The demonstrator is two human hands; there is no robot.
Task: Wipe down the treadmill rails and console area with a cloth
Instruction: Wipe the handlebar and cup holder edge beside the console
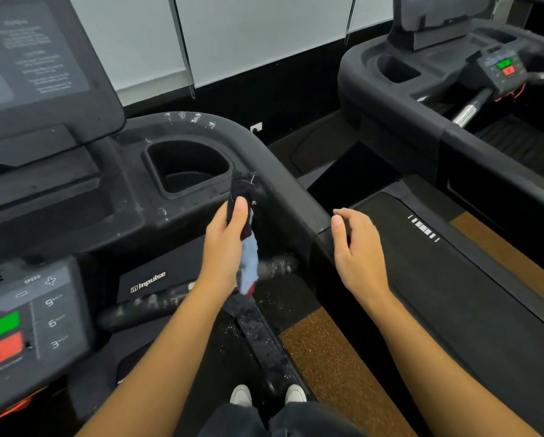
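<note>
Left hand (pixel 225 238) grips a bunched cloth (pixel 247 234), fingers wrapped around it and thumb laid along its dark upper part, whose tip presses against the inner face of the treadmill's right handrail (pixel 283 184); the pale blue lower end hangs free below the palm. Right hand (pixel 357 250) hovers empty at about 3 o'clock from the cloth, fingers loosely curled and apart, just off the outer side of the same rail, touching nothing that can be made out.

At 11 o'clock from the cloth, a D-shaped cup holder (pixel 187 167) sinks into the black console deck (pixel 75 216), whose plastic shows whitish scuffs and specks along the curved top edge. A dark tilted display screen (pixel 34 64) fills the upper left. At lower left, a control panel (pixel 28 323) carries green and red buttons and speed numbers 9, 6 and 3. White flecks dust the side rail (pixel 264 339) beside two white shoes (pixel 267 395).

A second treadmill (pixel 453 115) stands at 2 o'clock, with its own console and chrome grip bar. Between the machines lies brown speckled flooring (pixel 333 367). A pale wall (pixel 248 36) over a black base runs behind.
</note>
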